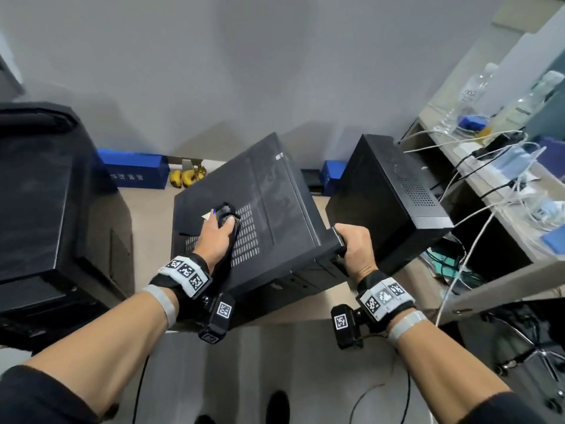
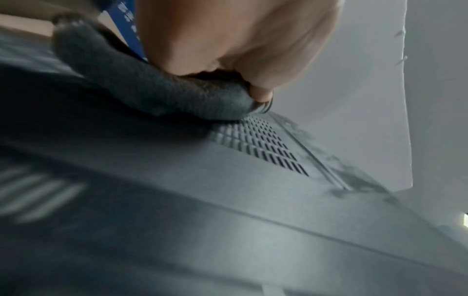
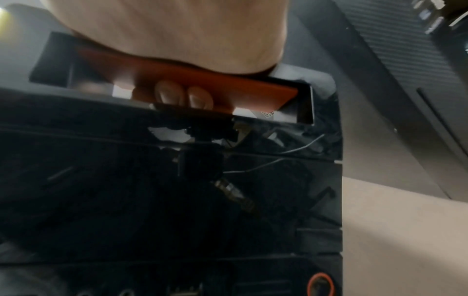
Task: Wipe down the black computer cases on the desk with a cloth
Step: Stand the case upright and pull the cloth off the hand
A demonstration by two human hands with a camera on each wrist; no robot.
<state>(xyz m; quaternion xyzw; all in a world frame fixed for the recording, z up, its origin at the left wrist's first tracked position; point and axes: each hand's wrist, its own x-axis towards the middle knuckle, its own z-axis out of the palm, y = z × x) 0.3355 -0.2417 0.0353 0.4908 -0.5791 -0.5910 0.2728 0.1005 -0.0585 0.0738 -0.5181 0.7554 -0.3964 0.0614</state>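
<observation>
A black computer case (image 1: 275,203) stands tilted on the desk, its dusty vented side panel (image 2: 266,144) facing up. My left hand (image 1: 218,234) grips a dark grey cloth (image 1: 226,214) and presses it onto that panel beside the vent slots; the cloth (image 2: 152,90) bunches under my fingers (image 2: 262,93). My right hand (image 1: 356,243) grips the case's front top handle (image 1: 339,238), fingers curled into the recess (image 3: 182,96). A second black case (image 1: 388,191) stands to the right, and a larger black case (image 1: 46,209) to the left.
Blue boxes (image 1: 134,172) and bananas (image 1: 186,177) lie against the back wall. A shelf (image 1: 495,191) on the right carries bottles (image 1: 477,93), white cables and chargers. The beige desk (image 1: 146,209) shows between the cases. A chair base (image 1: 532,350) stands lower right.
</observation>
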